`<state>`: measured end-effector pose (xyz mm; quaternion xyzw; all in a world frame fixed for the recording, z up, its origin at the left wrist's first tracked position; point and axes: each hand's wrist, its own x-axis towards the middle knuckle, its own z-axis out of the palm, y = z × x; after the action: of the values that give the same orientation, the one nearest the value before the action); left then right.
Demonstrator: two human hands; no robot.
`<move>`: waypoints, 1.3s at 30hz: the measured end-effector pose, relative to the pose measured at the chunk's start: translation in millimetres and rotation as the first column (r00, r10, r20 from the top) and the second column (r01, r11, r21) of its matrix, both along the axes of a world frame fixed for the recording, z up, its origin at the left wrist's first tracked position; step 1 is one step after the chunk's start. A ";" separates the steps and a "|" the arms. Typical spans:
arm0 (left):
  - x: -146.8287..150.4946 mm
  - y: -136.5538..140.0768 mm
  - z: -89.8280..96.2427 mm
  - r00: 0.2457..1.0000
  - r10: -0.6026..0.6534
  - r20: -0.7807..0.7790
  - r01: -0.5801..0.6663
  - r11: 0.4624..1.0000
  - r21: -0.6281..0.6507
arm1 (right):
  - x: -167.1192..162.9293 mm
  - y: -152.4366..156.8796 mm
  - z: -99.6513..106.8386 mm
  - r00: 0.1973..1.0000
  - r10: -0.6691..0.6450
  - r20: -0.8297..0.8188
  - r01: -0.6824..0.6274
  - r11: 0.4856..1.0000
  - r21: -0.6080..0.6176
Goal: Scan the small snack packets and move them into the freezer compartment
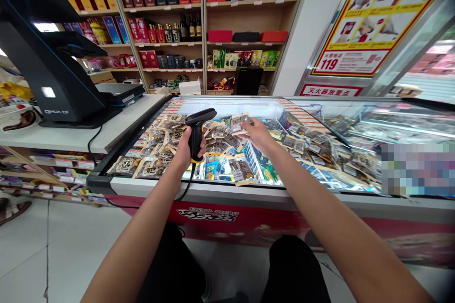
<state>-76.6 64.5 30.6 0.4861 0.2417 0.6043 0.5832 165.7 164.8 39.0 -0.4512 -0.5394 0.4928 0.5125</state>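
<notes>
My left hand (185,149) is wrapped round the handle of a black barcode scanner (196,139), whose head points to the right. Its cable hangs down over the freezer's front edge. In my right hand (259,133) is a small snack packet (239,122), pinched at its right side just right of the scanner. Below both hands many similar packets lie on the glass top of a chest freezer (231,190). One heap (159,144) is left of the scanner; another heap (320,147) spreads to the right. A single packet (241,169) lies near the front edge.
On the left a counter (71,137) carries a black checkout terminal (60,71). Shelves (159,8) of boxes and bottles stand behind the freezer. A poster (377,19) hangs at the right. White floor tiles (24,246) show at lower left.
</notes>
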 end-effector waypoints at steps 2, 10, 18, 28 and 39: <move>0.2 0.1 0.6 1.000 0.007 0.015 -0.007 1.000 -0.008 | -5.6 -2.4 10.3 0.999 0.016 -0.034 -0.018 0.998 -0.064; 0.9 0.0 1.3 1.000 0.015 0.011 -0.015 1.000 -0.024 | -27.5 -22.1 40.7 0.869 0.082 0.487 -0.114 0.993 0.036; 0.5 -0.8 0.5 1.000 0.003 0.001 -0.003 0.999 -0.036 | 10.4 -24.2 33.6 0.511 -0.152 0.846 -0.138 0.957 0.256; 1.8 -2.7 1.9 1.000 -0.011 -0.025 0.010 0.998 -0.061 | 137.5 -18.3 35.5 -0.004 -0.026 1.000 0.431 0.902 0.025; 0.0 0.0 -3.0 0.996 -0.042 -0.078 0.043 0.999 0.010 | 118.3 -6.1 14.4 0.466 -0.191 0.864 0.213 0.972 0.100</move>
<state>-76.5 64.4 27.6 0.5177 0.2500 0.5738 0.5833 284.0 158.7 53.4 -0.7033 -0.6612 0.1402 0.2203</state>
